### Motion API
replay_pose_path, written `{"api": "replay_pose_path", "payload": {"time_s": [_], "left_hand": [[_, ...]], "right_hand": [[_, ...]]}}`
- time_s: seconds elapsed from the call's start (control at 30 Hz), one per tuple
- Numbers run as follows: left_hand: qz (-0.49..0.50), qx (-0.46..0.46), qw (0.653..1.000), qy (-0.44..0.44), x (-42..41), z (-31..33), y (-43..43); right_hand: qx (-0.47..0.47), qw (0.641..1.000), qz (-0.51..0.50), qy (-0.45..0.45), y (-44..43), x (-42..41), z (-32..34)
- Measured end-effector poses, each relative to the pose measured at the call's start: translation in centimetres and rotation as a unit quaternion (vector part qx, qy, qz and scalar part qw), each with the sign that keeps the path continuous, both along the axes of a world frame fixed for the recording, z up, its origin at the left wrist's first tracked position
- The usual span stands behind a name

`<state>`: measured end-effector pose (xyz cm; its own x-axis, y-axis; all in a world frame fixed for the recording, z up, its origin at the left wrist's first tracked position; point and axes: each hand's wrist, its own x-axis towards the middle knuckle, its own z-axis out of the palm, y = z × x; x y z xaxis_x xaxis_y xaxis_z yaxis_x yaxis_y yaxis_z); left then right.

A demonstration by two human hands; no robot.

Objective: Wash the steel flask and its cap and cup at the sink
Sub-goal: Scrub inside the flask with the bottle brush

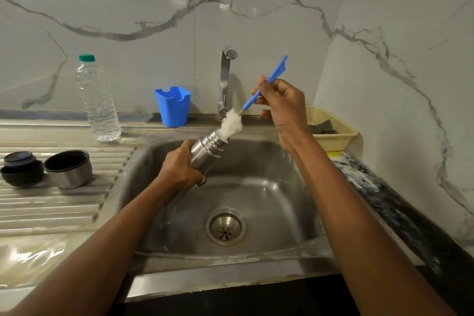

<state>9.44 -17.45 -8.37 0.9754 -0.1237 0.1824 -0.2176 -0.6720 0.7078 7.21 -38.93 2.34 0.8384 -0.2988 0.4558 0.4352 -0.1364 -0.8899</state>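
Observation:
Over the steel sink [287, 202], my left hand [179, 169] grips the steel flask [209, 147], tilted with its open mouth pointing up and to the right. My right hand [282, 102] holds a bottle brush [266, 84] by its blue handle. The brush's white bristles [232, 123] are partly inside the flask's mouth. On the ribbed draining board at the left stand the steel cup [69, 169], mouth up, and the black cap [21, 168] beside it.
A clear plastic water bottle [97, 102] with a green lid stands on the sink's back ledge. A blue plastic holder [173, 106] sits beside the tap [225, 79]. A yellow basket [331, 128] with a dark scrubber is at the right corner. No water runs from the tap.

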Motion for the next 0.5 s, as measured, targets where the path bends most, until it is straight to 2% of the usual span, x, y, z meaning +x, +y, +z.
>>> {"api": "replay_pose_path", "payload": {"time_s": [0.13,0.4,0.5], "left_hand": [[-0.006,0.012,1.0,-0.003,-0.1,-0.2,-0.2],[0.015,0.018,1.0,-0.007,0.1,0.1,0.3],[0.012,0.009,1.0,-0.012,0.0,0.4,0.0]], "right_hand": [[-0.019,0.999,-0.033,-0.021,0.0,0.6,-0.7],[0.0,1.0,0.003,-0.028,0.6,0.4,-1.3],[-0.027,0.999,0.018,-0.012,1.2,0.5,-1.9]]}}
